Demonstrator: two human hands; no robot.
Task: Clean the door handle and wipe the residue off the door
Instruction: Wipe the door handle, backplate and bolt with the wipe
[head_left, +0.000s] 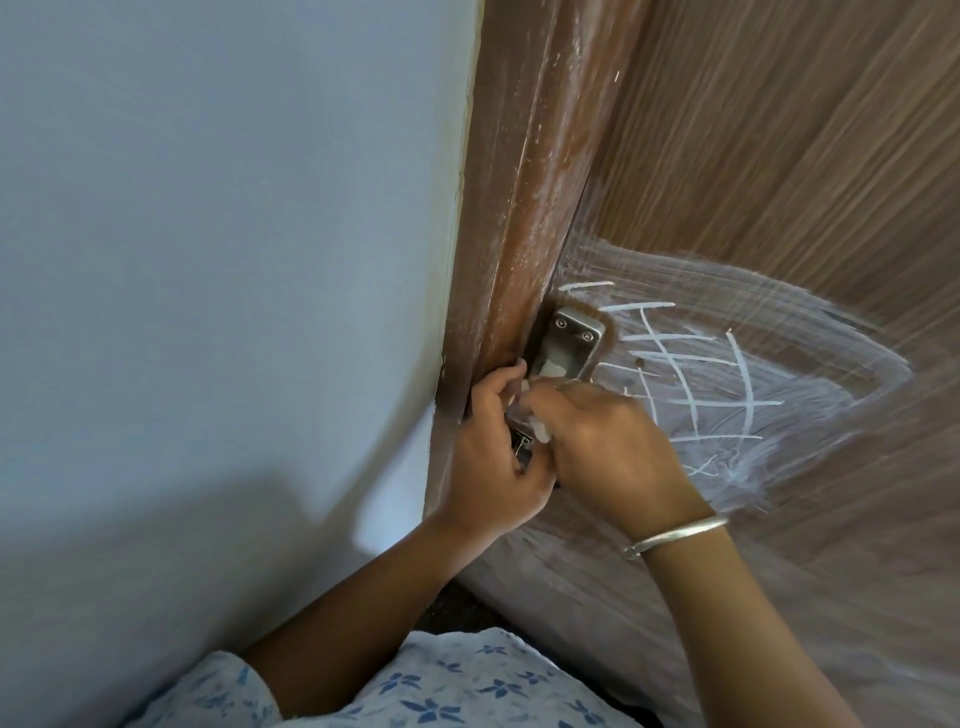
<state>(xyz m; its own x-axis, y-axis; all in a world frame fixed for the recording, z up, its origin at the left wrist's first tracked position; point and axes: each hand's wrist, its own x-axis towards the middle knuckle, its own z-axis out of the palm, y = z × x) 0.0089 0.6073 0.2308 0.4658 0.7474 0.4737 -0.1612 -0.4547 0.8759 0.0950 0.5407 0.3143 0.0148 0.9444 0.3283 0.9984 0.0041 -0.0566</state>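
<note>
A brown wood-grain door (779, 156) carries white chalky smears and crossed white lines (696, 384) to the right of its metal handle (569, 343). The handle's top plate with two screws shows; its lower part is hidden behind my hands. My left hand (488, 457) curls around the handle's lower part beside the door frame. My right hand (608, 441), with a silver bangle at the wrist, pinches a small white piece (537, 428), cloth or tissue, against the handle. Only scraps of that white piece show between the fingers.
A dark brown door frame (524, 208) with white scuffs runs up the left of the door. A pale blue wall (208, 260) fills the left side. My blue-flowered clothing (441, 686) shows at the bottom edge.
</note>
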